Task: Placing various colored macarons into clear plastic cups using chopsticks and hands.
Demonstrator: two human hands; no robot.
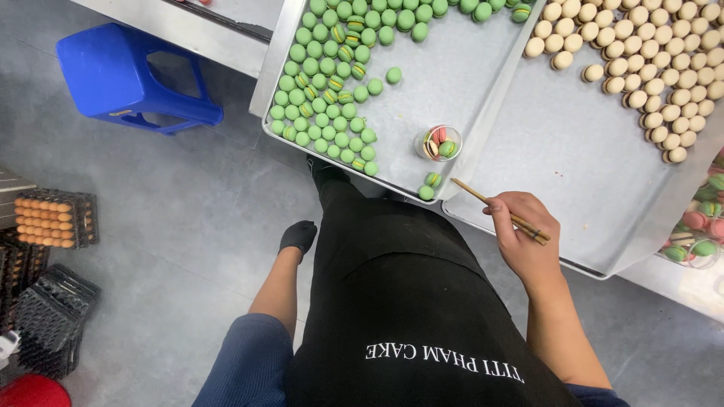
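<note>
My right hand (524,237) grips a pair of wooden chopsticks (483,200) over the near edge of a metal tray (573,173) holding several beige macarons (656,68). The chopstick tips point toward two green macarons (430,185) in the corner of a second metal tray (452,75). That tray carries many green macarons (332,98) and a small clear cup (439,143) with pink, green and beige macarons inside. My left hand (298,235), in a black glove, hangs at my side over the floor with fingers curled and nothing in it.
A blue plastic stool (124,75) stands on the grey floor at the upper left. Egg cartons (53,218) and black crates (45,316) sit at the left edge. A clear container of mixed macarons (697,226) rests at the far right.
</note>
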